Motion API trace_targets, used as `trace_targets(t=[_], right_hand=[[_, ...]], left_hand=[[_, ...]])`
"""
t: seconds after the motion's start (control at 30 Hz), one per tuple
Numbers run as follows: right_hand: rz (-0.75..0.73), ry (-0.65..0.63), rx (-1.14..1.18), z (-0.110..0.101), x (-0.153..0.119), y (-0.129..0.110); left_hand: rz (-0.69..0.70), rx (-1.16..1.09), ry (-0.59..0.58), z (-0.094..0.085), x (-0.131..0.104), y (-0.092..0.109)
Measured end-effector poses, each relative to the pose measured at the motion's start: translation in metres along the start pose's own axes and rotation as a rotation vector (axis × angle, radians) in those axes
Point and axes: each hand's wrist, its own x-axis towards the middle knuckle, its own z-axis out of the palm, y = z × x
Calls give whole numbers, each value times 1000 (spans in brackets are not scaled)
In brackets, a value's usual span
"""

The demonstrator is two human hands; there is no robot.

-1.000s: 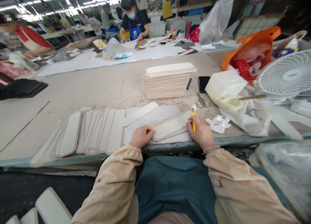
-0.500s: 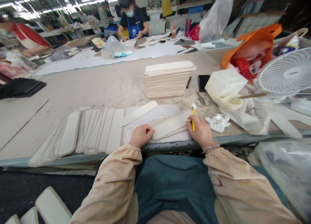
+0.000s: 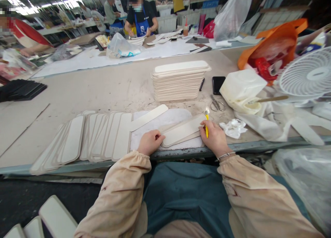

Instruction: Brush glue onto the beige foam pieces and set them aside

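Observation:
My left hand (image 3: 151, 142) is closed, its thumb and fingertips pinching the left end of a pale rounded panel (image 3: 183, 130). Other panels lie partly under that one, fanned out on a white sheet (image 3: 178, 114). At the panel's right end, my right hand (image 3: 215, 136) grips a yellow brush (image 3: 206, 122), its whitish tip pointing away from me. The fingers of that hand also touch the panel's corner. To the left spreads an overlapping row of similar panels (image 3: 103, 136). One narrow panel (image 3: 150, 117) slants from the row across the sheet.
Beyond the sheet stands a tall stack of panels (image 3: 179, 81). Scissors (image 3: 217, 104), a phone (image 3: 218, 84), crumpled white material (image 3: 233, 128), a white container (image 3: 243, 84) and a fan (image 3: 310, 72) sit to the right. A co-worker in a blue apron (image 3: 142, 27) works across the table.
The view has shifted slightly, so the table appears a little higher. Both hands keep their places at the panel's ends, and the brush stays in the right hand.

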Motion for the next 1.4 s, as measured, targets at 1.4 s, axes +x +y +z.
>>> trace_targets(t=[1.4], right_hand=[[114, 51, 140, 2, 3, 2]], left_hand=[[-70, -99, -30, -7, 2, 4]])
